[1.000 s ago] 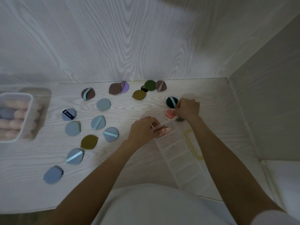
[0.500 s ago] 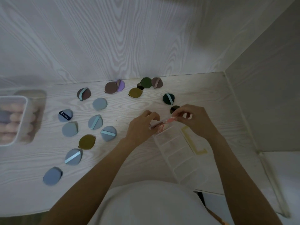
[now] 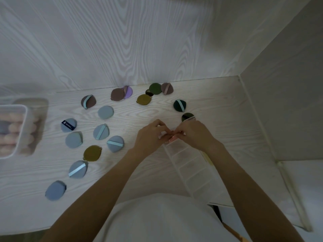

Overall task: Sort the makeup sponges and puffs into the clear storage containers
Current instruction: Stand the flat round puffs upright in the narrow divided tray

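Observation:
My left hand [image 3: 150,137] and my right hand [image 3: 194,133] meet over the far end of a long clear divided container [image 3: 192,165]. Between their fingertips they pinch a pink puff [image 3: 170,137], mostly hidden, at the container's first slot. Several flat puffs lie on the table: blue ones such as the banded blue puff [image 3: 115,143] on the left, an olive puff [image 3: 92,153], a dark green banded puff [image 3: 179,105] and a dark puff [image 3: 187,117] just beyond my right hand.
A clear tub [image 3: 21,133] holding pink and blue sponges stands at the table's left edge. More puffs, brown [image 3: 117,94], purple [image 3: 129,91] and green [image 3: 155,88], lie along the back wall. A side wall [image 3: 279,110] closes the right.
My right hand came back from the far puffs with a pink puff and joined my left hand. Both hands now pinch it at the container's far end.

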Demonstrator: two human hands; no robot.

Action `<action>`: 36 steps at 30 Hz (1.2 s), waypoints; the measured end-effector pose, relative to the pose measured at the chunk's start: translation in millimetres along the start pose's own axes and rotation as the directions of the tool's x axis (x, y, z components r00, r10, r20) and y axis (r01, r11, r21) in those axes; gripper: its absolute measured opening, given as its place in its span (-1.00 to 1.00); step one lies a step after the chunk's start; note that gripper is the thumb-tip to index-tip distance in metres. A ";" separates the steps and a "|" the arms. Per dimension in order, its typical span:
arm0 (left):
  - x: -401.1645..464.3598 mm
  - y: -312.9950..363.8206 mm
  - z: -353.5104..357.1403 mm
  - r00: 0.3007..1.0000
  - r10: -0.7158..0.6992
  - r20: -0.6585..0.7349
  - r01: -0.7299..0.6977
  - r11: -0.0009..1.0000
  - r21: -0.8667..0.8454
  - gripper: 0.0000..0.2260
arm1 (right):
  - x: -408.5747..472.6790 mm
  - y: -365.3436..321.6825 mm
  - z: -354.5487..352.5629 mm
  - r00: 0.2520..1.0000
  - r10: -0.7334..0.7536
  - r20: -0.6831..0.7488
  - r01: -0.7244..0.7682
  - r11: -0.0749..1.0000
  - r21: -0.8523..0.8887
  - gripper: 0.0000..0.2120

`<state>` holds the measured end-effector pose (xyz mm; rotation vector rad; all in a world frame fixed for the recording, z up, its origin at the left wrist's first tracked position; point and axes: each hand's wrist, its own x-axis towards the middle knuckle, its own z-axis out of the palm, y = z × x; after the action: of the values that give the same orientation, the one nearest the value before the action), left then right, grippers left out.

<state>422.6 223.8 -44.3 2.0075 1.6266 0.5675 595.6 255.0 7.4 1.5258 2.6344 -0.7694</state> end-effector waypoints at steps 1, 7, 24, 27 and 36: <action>-0.1 -0.5 0.1 1.000 -0.002 -0.003 0.002 1.000 -0.005 -0.91 | 0.4 0.0 -1.0 1.000 0.009 0.009 -0.009 1.000 -0.019 -0.81; -1.7 -2.7 -1.1 0.999 0.000 0.043 0.003 0.998 -0.055 -0.94 | 7.5 -14.1 4.9 0.990 0.137 -0.037 -0.139 0.988 -0.065 -0.82; -5.7 -0.4 -6.9 0.997 0.071 0.022 -0.073 0.992 0.106 -0.89 | 20.6 -33.9 16.6 0.976 0.201 -0.081 -0.217 0.875 -0.434 -0.84; -8.0 -3.6 -9.5 0.986 0.165 0.020 -0.166 0.976 0.144 -0.91 | 19.3 -29.7 20.9 0.964 0.239 -0.120 -0.268 0.861 -0.432 -0.99; -27.0 -19.4 -27.0 0.988 0.025 -0.154 -0.052 0.983 -0.174 -0.83 | -2.8 -24.3 12.9 0.950 0.132 -0.284 -0.151 0.987 -0.047 -0.87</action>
<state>385.9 203.6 -35.1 1.9079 1.5644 0.8668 574.2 237.6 6.7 1.9068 2.6616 -0.4798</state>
